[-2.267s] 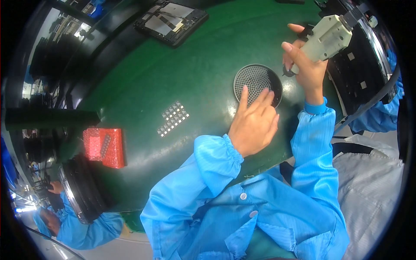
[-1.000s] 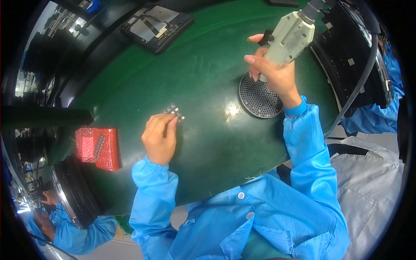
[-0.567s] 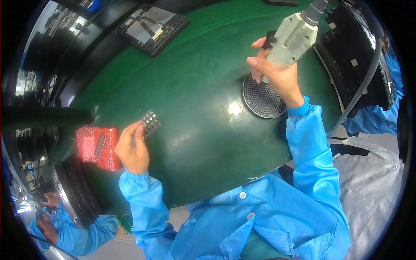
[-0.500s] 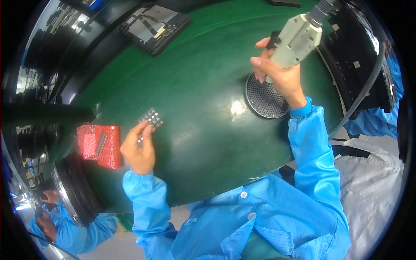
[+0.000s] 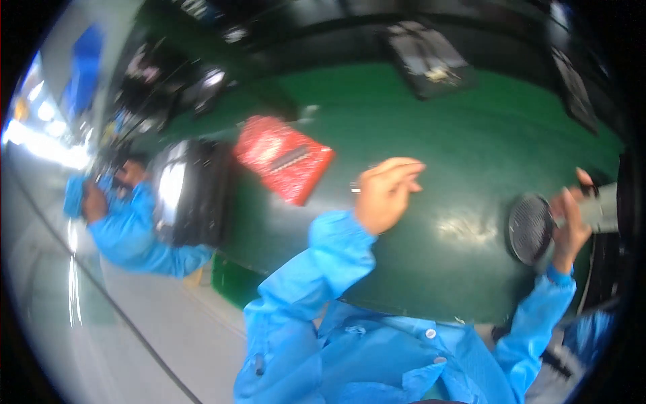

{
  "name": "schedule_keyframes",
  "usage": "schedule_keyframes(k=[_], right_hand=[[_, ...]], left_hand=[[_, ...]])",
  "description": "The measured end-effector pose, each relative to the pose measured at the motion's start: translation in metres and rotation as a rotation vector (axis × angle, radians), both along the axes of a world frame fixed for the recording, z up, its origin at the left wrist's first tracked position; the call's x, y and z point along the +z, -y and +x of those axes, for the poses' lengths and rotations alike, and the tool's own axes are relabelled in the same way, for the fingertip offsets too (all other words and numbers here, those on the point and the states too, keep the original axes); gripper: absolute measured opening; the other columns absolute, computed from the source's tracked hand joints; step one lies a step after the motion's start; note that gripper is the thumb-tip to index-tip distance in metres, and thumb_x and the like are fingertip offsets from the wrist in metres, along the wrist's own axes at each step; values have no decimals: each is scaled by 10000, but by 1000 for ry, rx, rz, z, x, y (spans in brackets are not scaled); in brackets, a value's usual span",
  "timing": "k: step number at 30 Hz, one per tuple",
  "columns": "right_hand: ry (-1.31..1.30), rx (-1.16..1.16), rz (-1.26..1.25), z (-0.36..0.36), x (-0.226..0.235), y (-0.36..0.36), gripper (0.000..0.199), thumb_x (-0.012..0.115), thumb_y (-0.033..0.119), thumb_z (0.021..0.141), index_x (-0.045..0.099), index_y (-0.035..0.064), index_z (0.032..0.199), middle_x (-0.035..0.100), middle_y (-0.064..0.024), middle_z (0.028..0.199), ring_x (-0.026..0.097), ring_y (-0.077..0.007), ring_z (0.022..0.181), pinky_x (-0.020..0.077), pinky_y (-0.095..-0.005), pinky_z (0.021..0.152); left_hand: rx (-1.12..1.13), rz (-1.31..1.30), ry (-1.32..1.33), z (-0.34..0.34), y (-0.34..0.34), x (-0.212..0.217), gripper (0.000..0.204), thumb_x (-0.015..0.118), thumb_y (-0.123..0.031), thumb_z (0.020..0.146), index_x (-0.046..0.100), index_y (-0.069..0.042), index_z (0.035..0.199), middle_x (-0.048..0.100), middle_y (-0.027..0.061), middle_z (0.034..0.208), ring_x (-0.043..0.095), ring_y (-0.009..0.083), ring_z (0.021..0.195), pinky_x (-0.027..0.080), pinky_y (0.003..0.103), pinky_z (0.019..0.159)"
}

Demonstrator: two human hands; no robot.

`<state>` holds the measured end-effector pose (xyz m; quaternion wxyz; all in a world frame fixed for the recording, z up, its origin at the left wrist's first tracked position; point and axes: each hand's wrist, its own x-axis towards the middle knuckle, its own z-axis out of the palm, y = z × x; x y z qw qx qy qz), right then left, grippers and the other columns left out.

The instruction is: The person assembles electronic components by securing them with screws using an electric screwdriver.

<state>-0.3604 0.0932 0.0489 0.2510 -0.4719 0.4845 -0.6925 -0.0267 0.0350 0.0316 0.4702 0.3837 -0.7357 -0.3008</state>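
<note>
Because the right hand (image 5: 570,225) is positioned close beside the round black perforated dish (image 5: 529,232), accidental contact is judged to be the first hazard. A pale handheld tool (image 5: 603,207) is held in the curled fingers of that hand, with the fingertips near the dish's right rim. The working tip cannot be made out, so its clearance cannot be verified. If the wrist is swung toward the dish, the rim may be struck and the dish shifted or tipped; any small contents, which are lost in the blur, could then be scattered.

The left hand (image 5: 387,198) is located over the green worktable (image 5: 417,269), between the dish and the red bubble-wrapped package (image 5: 301,183). Its fingers are bent and drawn close together, with little gap. A small pale piece (image 5: 355,188) is visible at the hand's outer edge; whether it is pinched or only lies beneath cannot be told. If it is held by an edge alone, it may be dropped or bent when finger pressure is varied.

A dark segmented strip (image 5: 290,159) is rested on the package. As no restraint is visible, it may be dislodged if the package is brushed by the left sleeve (image 5: 340,246).
</note>
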Motion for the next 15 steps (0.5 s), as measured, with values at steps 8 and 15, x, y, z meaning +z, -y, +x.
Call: schedule_keyframes(k=[8, 15], right_hand=[[0, 90, -86, -21, -19, 5, 470, 534, 61, 856, 350, -73, 1267, 378, 10, 584, 367, -62, 489, 334, -222, 506], [0, 66, -54, -26, -23, 2, 475, 543, 60, 853, 353, -61, 1272, 394, 15, 596, 369, -58, 481, 333, -213, 501]], left_hand=[[103, -232, 251, -44, 102, -3, 194, 512, 69, 704, 632, 57, 855, 605, 203, 918, 596, 350, 826, 484, 383, 763], [149, -39, 880, -46, 182, 7, 755, 719, -487, 647, 497, 28, 1153, 450, 144, 1247, 352, 285, 1237, 269, 537, 1016]])
